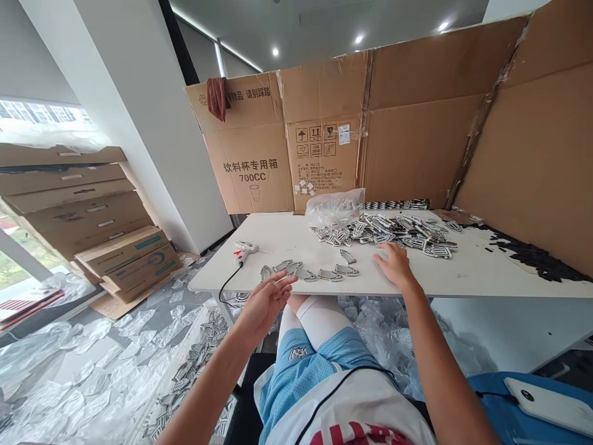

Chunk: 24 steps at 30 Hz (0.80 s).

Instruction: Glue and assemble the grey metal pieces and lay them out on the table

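My left hand is at the table's front edge, its fingers stretched out and nothing visible in them. Just beyond it lies a loose row of flat, pointed, grey-and-white frame-like pieces, such as this piece. My right hand hovers low over the tabletop, thumb and fingers apart, close to the front of a heap of similar pieces. A single frame-like piece lies to the left of that hand. What the pieces are, I cannot make out.
A white glue gun with a black cord lies at the table's left. Behind the heap sits a clear plastic bag. Cardboard panels wall the back and right. Black scraps lie at right; plastic wrappers cover the floor.
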Each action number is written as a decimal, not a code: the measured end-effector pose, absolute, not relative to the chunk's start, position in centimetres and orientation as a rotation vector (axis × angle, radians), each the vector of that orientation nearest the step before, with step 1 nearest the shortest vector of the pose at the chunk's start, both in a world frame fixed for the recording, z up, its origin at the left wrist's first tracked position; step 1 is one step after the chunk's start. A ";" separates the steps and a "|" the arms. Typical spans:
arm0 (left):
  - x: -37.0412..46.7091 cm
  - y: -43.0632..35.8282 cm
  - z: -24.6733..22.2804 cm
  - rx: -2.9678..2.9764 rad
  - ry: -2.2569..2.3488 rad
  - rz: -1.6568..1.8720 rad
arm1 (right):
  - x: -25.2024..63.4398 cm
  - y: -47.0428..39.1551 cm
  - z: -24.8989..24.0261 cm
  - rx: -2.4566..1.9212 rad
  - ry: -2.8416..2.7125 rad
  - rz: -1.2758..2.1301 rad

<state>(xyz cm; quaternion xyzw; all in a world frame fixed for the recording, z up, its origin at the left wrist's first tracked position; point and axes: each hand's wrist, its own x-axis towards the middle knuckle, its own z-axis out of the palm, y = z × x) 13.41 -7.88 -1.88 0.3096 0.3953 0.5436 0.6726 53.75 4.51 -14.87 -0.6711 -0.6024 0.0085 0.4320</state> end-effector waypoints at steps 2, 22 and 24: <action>13.4 -8.0 -1.8 0.723 0.894 1.202 | 53.5 4.9 -15.1 -1.776 -1.535 0.017; 12.7 -8.2 -2.7 0.983 0.961 1.139 | 53.5 4.2 -14.7 -2.138 -1.236 -0.054; 12.7 -8.1 -2.7 0.978 0.936 1.135 | 53.5 4.1 -14.5 -2.133 -1.246 -0.050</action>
